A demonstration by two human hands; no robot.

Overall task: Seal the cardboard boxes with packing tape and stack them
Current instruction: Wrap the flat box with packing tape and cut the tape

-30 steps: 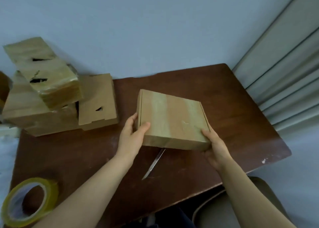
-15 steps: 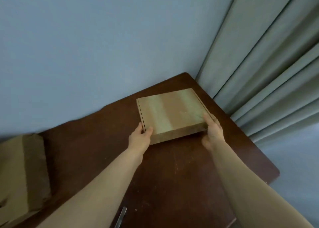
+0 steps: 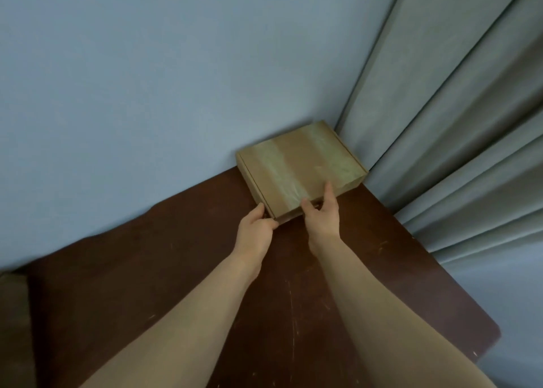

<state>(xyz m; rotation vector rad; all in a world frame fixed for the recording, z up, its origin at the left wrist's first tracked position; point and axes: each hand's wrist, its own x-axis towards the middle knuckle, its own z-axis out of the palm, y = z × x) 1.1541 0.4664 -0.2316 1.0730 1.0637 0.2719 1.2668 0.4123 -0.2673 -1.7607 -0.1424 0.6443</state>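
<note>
A flat cardboard box (image 3: pixel 296 167) with two shiny bands of clear tape across its lid lies in the far right corner of the dark brown table (image 3: pixel 176 270), against the wall and the curtain. My left hand (image 3: pixel 257 230) grips the box's near left corner, with the fingers curled round it. My right hand (image 3: pixel 321 214) is at the near edge, thumb and forefinger spread and touching the lid. Tape roll and cutter are out of view.
A pale blue wall (image 3: pixel 176 79) stands behind the table. A grey-green curtain (image 3: pixel 455 123) hangs at the right, close to the box. A bit of another cardboard box (image 3: pixel 11 314) shows at the left edge. The table's right edge (image 3: pixel 470 305) runs down toward me.
Both hands carried the box from the table's middle to the far right corner and set it by the wall. My right hand slid from the right corner to the near edge.
</note>
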